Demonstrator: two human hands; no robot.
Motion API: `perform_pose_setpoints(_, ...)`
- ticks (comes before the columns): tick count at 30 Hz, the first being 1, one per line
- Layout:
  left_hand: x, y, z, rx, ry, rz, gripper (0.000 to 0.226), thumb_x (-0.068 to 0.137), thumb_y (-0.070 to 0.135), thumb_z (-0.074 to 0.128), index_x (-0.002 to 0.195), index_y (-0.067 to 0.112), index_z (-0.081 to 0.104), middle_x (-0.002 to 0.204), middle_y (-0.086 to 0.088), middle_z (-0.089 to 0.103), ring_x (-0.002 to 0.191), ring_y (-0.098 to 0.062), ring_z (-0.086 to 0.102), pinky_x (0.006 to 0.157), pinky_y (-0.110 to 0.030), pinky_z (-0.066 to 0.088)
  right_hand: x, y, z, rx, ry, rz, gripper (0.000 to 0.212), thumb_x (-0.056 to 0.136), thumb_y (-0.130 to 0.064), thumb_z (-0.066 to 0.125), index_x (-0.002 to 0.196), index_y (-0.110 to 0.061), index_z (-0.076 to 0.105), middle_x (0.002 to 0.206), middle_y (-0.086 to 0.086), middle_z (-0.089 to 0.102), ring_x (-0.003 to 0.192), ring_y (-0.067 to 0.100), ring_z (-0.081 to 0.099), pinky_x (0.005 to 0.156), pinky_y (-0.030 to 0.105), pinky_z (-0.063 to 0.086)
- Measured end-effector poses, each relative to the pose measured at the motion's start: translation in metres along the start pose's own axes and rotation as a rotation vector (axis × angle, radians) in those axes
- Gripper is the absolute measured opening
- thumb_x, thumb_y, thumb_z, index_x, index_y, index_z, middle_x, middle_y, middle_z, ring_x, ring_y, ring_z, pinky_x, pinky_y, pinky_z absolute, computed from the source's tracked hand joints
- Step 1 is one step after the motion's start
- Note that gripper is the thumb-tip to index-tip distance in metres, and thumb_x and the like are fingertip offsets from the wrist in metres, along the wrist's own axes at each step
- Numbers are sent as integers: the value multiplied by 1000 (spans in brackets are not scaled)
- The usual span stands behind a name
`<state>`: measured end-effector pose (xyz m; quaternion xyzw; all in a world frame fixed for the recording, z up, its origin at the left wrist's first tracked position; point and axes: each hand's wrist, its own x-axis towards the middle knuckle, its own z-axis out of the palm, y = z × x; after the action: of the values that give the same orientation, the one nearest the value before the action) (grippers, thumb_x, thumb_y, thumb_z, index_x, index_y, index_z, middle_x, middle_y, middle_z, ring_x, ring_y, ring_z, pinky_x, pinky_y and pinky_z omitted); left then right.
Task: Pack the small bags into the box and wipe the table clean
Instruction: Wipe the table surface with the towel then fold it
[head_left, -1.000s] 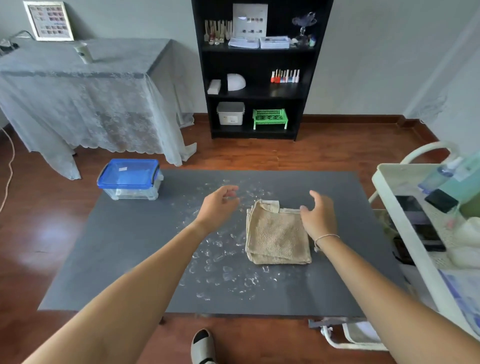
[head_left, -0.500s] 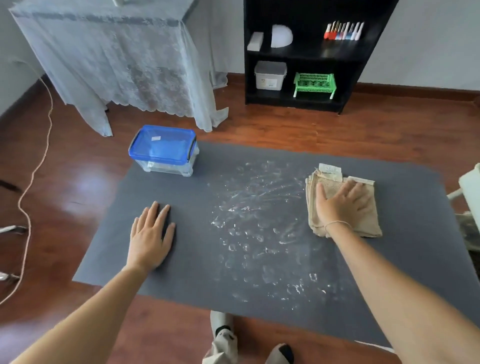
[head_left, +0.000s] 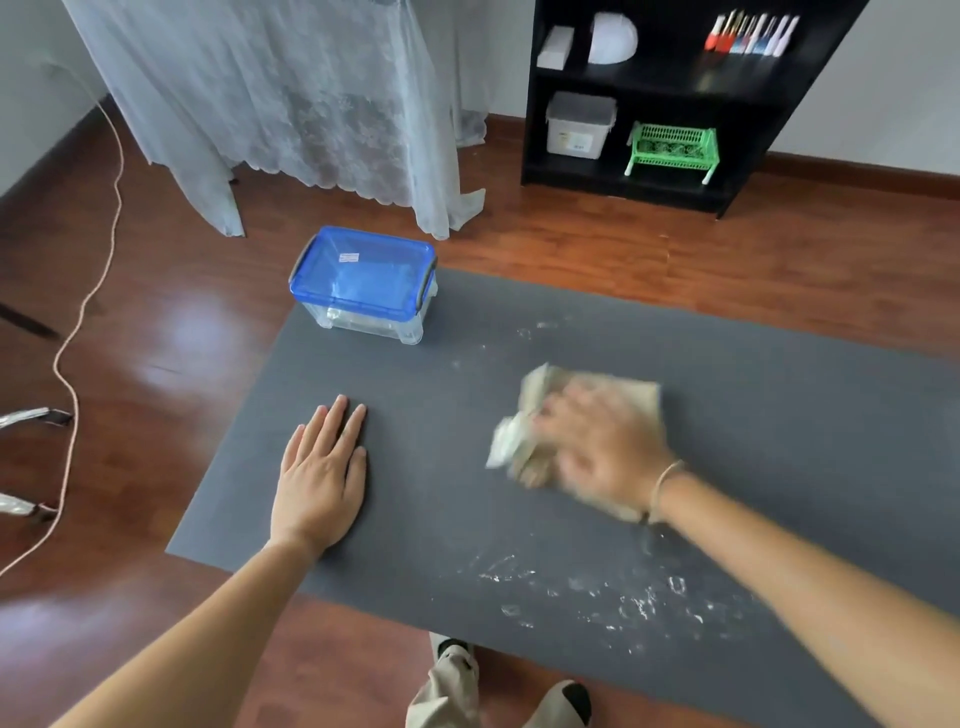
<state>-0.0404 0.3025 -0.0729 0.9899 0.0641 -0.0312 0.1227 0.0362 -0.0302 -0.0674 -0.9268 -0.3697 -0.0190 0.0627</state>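
The packing half of the task looks finished: the clear plastic box with the blue clip-on lid (head_left: 362, 285) stands closed at the far left corner of the dark grey counter (head_left: 779, 415), and no small bags lie loose on the surface, though what sits inside the box is too faint to make out. The wiping half is underway and partly done. The middle of the counter reads dry, while a band of wet smears and droplets (head_left: 597, 592) remains along the near edge, and a few faint marks (head_left: 524, 332) sit at the far side beyond the cloth. The crumpled beige towel (head_left: 524, 441) lies on the counter directly under the right hand (head_left: 597, 452), which presses down on it; that hand is motion-blurred, so I cannot tell whether its fingers lie flat or are curled into the fabric. The left hand (head_left: 319, 478) rests flat on the bare counter with its fingers (head_left: 337, 421) straight and together, holding nothing, well apart from the towel and nearer the box.
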Motion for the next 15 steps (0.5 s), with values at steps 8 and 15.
perform_pose_setpoints(8, 2, -1, 0, -10, -3, 12, 61, 89, 43, 12, 144, 22, 29, 155, 2, 22, 144, -22, 16, 119, -34, 7, 90, -33, 14, 97, -179, 414, 59, 92, -56, 23, 145, -30, 20, 156, 2, 22, 143, 36, 9, 114, 55, 5)
perform_pose_setpoints(15, 6, -39, -17, -117, 35, -44, 55, 90, 32, 27, 140, 14, 38, 152, -9, 30, 143, -30, 20, 118, -40, 13, 2, -5, 0, -32, -174, 58, 69, 82, -74, 4, 141, -42, 25, 144, -4, 45, 137, 33, 35, 111, 52, 22)
